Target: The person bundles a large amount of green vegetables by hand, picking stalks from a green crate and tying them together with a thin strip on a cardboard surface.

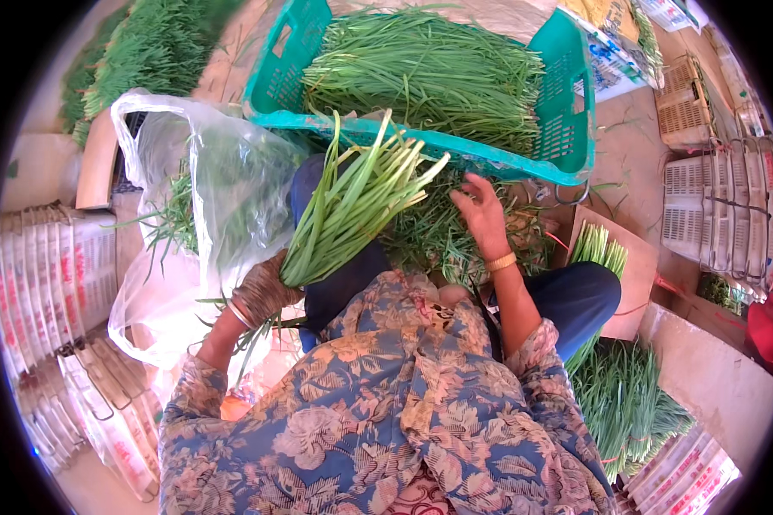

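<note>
My left hand, in a brownish glove, is closed round the lower part of a bunch of garlic chives. The pale stem ends point up and to the right, and leaf tips trail below the wrist. My right hand is bare, with a gold-coloured bracelet at the wrist. Its fingers are slightly bent and apart, nothing shows in them, and it hovers just this side of a green plastic crate. Inside the crate lies a thick heap of chives. Loose leaf scraps lie beneath my hands.
A clear plastic bag with leaf scraps stands left of my knee. Tied chives rest on a board at right, with more chives below. Stacked pale crates stand left, others right. Greens lie far left.
</note>
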The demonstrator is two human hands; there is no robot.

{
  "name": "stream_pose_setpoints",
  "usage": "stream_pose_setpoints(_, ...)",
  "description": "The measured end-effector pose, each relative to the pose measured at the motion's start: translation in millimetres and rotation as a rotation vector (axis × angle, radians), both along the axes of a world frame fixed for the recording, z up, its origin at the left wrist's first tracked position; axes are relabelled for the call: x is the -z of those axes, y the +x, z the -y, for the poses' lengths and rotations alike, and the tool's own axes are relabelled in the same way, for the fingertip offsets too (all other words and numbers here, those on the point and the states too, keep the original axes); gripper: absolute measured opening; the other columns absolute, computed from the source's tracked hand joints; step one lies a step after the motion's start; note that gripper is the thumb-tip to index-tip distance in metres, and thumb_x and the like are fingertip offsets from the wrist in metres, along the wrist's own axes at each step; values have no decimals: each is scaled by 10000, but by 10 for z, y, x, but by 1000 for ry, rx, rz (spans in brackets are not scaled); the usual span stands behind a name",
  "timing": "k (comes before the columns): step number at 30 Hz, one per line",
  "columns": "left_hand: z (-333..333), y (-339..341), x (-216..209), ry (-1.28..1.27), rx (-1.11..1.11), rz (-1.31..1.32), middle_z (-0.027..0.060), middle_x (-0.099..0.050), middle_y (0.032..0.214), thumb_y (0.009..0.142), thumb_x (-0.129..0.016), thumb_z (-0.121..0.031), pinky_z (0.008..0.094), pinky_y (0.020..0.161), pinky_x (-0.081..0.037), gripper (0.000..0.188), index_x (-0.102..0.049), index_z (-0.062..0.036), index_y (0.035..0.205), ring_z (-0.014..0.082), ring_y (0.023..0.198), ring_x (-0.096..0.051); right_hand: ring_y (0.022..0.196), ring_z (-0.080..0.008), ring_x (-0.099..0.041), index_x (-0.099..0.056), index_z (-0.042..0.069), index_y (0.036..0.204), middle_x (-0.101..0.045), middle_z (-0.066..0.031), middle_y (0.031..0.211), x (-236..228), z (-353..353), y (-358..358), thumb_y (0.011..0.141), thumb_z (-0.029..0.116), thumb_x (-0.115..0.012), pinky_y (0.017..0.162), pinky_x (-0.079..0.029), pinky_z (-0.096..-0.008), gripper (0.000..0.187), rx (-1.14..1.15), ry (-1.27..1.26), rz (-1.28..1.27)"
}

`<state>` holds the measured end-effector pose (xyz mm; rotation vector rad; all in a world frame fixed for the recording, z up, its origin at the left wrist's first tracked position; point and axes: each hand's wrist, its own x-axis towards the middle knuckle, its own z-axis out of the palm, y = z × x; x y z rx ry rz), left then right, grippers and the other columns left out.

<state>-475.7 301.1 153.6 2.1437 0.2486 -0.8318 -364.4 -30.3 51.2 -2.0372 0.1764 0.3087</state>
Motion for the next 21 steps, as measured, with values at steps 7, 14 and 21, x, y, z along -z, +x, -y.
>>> stream_pose_setpoints(7,97,-120,-121,430,189,246,133,-619,810,631,-672,-205,355,626,-482,576,-448,-140,1157,307,726,-603,671,-102,-521,-422,48,1218,-586,-78,931,-408,-424,284,694,196,-676,554,-416,-218,600,-111,699,-243)
stream_pose_setpoints(14,88,-113,-89,438,219,266,145,-615,802,663,-646,-210,367,614,-477,534,-445,-143,1153,316,723,-598,555,-75,-568,-594,56,1012,-608,-33,713,-87,-257,213,768,62,-585,439,-381,-177,244,-4,444,69)
stream_pose_setpoints(21,93,-77,-75,477,226,206,156,-610,808,677,-637,-219,393,633,-471,555,-416,-133,1179,331,736,-594,554,-165,-615,-560,-22,991,-630,-136,718,358,638,241,814,194,-540,492,-463,-240,280,151,71,-246)
